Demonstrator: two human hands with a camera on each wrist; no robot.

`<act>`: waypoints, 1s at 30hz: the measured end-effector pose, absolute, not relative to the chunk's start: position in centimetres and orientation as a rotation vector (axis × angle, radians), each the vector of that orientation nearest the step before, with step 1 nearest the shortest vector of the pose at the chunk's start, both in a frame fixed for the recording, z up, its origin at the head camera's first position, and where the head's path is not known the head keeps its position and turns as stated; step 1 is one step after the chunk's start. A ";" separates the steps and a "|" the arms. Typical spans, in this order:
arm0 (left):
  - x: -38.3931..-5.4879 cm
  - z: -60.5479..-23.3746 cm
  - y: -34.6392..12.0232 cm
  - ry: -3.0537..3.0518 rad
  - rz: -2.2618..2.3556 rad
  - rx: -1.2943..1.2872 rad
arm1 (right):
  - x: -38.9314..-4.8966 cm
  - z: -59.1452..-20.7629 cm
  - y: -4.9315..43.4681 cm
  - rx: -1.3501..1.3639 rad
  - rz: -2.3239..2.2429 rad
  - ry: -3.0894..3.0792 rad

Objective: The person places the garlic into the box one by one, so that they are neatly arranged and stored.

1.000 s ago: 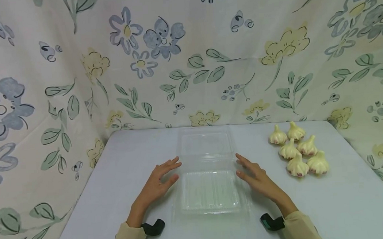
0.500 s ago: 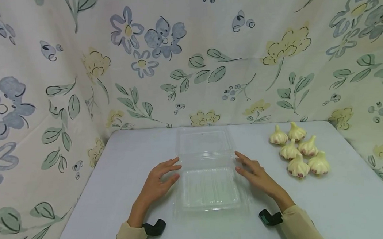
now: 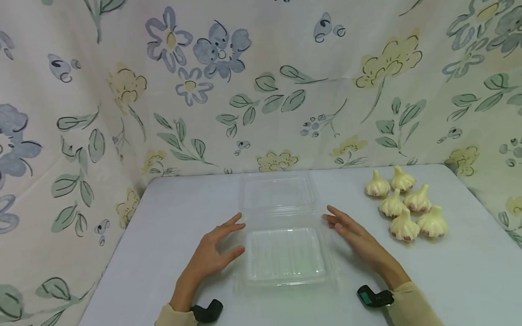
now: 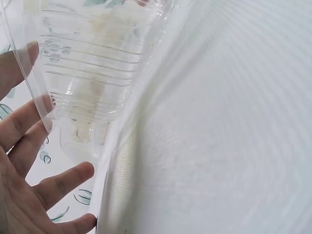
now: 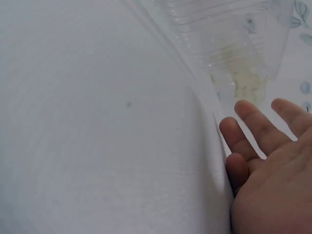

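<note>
A clear plastic clamshell box lies opened flat on the table, its ribbed base near me and its lid folded back behind. My left hand is at the box's left side, fingers spread. In the left wrist view, fingertips of the left hand are at the edge of the clear plastic; whether they press on it I cannot tell. On the other side, my right hand stands a little apart from the box with its fingers extended. The right wrist view has the right hand holding nothing.
Several garlic bulbs are grouped on the right part of the white table. A floral cloth hangs behind the table and along both sides. A black wrist camera is worn on each arm.
My right hand has shifted slightly to the right, away from the box edge. The left hand has barely moved, its thumb a little lower. Box and garlic stay in place.
</note>
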State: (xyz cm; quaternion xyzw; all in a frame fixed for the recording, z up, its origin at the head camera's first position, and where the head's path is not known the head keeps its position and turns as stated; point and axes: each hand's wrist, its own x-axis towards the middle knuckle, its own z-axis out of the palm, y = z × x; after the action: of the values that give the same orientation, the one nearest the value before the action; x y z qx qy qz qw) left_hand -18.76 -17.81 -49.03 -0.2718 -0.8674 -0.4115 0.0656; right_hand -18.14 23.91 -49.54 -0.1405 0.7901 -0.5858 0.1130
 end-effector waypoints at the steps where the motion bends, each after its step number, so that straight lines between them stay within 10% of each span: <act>1: -18.8 -49.0 -17.8 -2.616 -1.239 -0.819 | -18.1 -49.6 24.0 -0.425 -1.729 2.319; 30: -18.8 -49.2 -17.8 -2.602 -1.250 -0.774 | -15.1 -47.1 24.6 -0.406 -1.946 2.726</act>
State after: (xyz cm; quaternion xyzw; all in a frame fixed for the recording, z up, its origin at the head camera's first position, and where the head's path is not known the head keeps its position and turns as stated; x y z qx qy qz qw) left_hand -18.80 -17.85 -49.16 -0.2581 -0.8682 -0.4169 0.0765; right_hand -15.14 24.57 -47.10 -0.1195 0.8025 -0.5730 -0.1157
